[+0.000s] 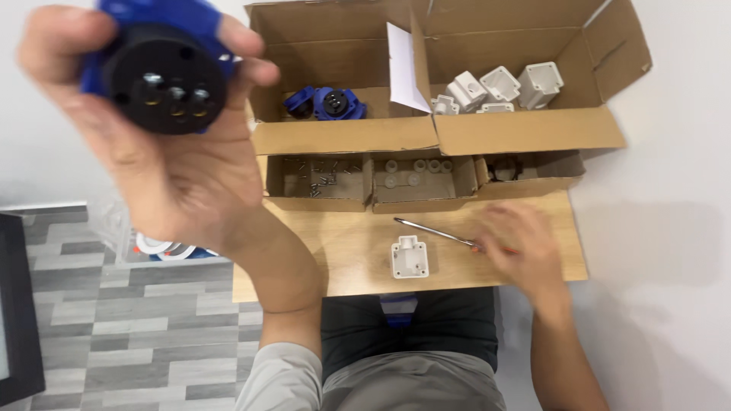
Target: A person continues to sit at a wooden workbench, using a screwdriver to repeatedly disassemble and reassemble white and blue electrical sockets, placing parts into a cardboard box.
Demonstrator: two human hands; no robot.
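I have the blue-and-black socket insert (pixel 164 72) raised close to the camera, my left hand (pixel 164 152) wrapped around it, its three contact holes facing me. My right hand (pixel 525 247) rests curled on the screwdriver (pixel 434 230) on the desk (pixel 343 251), beside the white housing (pixel 410 257). I judge this an inspection step; next calls for lowering the insert toward the housing.

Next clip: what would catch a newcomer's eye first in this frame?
The left hand, raised close to the camera at upper left, holds a blue and black socket showing its contacts. Lower right, the right hand rests on a screwdriver on the wooden table, beside a white housing. Behind stand cardboard boxes of parts.
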